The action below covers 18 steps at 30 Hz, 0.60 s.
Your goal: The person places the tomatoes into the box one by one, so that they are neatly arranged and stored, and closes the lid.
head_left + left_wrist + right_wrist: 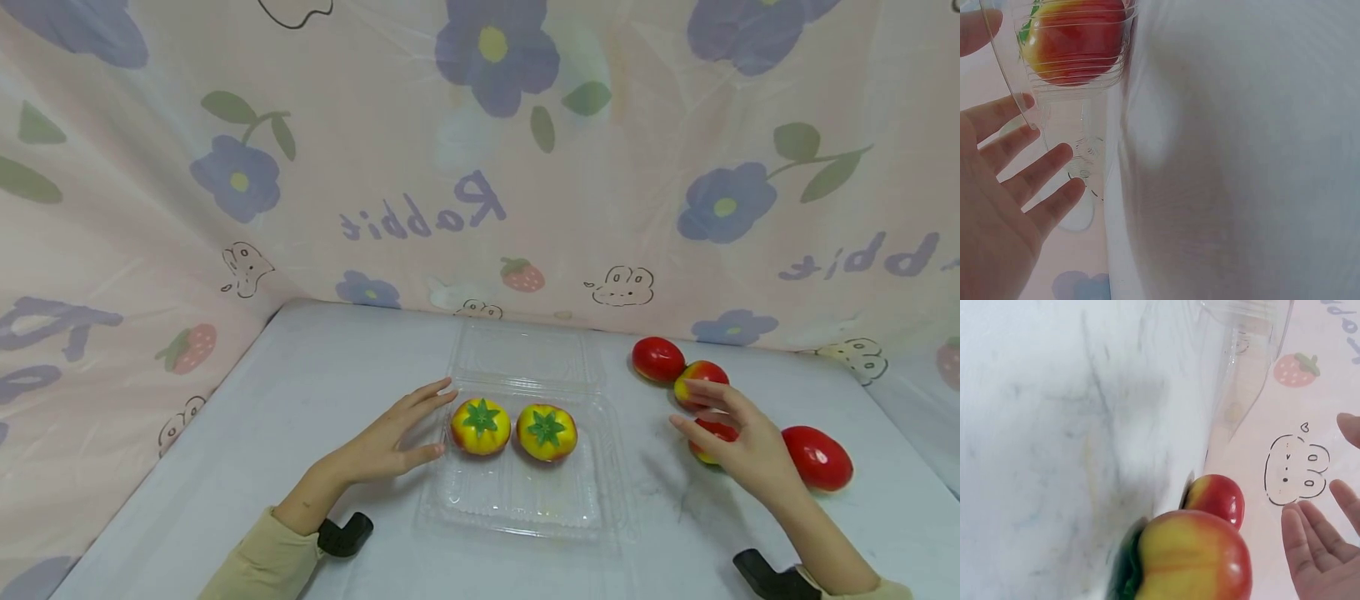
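A clear plastic clamshell box (517, 500) lies with its lid (525, 354) folded back. Inside it, side by side, are two tomato-like toy fruits, the left one (481, 427) and the right one (547, 432), yellow and red with green star-shaped tops. My left hand (382, 446) is at the box's left edge, fingers extended; in the left wrist view the fingertips (1063, 153) are beside the clear plastic wall. Over the loose fruits on the right hovers my right hand (750, 450), fingers spread and holding nothing. It partly hides a red-and-yellow fruit (716, 432).
Other loose fruits lie on the white table (360, 367): a red one (657, 360) at the back, a red-yellow one (701, 379) beside it, and a larger red one (817, 458) right of my hand. A printed curtain (405, 108) stands behind.
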Tool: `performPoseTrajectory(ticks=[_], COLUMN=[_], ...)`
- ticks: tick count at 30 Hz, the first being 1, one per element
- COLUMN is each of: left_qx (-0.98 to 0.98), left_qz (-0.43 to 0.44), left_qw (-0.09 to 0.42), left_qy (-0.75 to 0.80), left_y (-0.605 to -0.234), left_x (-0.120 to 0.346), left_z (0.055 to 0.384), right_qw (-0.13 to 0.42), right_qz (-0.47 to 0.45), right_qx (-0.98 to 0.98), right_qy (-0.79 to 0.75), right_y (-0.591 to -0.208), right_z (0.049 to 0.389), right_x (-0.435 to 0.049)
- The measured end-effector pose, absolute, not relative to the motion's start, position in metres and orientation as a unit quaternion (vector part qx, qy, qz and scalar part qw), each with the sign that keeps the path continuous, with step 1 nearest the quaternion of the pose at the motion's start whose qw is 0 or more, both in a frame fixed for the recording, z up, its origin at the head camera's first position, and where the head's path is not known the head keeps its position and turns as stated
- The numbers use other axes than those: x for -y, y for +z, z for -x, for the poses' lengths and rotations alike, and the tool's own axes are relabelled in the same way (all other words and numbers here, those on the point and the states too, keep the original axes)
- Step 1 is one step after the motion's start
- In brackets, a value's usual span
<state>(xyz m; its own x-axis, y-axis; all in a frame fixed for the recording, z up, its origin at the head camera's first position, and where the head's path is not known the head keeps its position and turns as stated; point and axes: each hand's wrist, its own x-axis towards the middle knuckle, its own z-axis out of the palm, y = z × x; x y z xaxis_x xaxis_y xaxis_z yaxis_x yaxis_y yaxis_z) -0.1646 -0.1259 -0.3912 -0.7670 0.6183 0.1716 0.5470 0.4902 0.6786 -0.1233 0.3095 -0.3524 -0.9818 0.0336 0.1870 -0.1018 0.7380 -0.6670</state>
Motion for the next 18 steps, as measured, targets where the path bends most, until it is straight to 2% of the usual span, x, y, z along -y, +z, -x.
performPoseTrajectory(ticks=[10, 18], left_qx=[-0.862, -0.864], left_qz=[-0.339, -0.337], left_qw=[0.046, 0.046], left_qy=[0.373, 0.37], left_y=[-0.39, -0.39], left_x=[0.126, 0.126], left_z=[0.163, 0.164], right_qw=[0.069, 0.076], right_qz=[0.012, -0.01], right_qx=[0.94, 0.946], right_qy=[0.334, 0.316], right_y=[-0.355, -0.359], right_z=[0.123, 0.123], right_x=[-0.321, -0.329])
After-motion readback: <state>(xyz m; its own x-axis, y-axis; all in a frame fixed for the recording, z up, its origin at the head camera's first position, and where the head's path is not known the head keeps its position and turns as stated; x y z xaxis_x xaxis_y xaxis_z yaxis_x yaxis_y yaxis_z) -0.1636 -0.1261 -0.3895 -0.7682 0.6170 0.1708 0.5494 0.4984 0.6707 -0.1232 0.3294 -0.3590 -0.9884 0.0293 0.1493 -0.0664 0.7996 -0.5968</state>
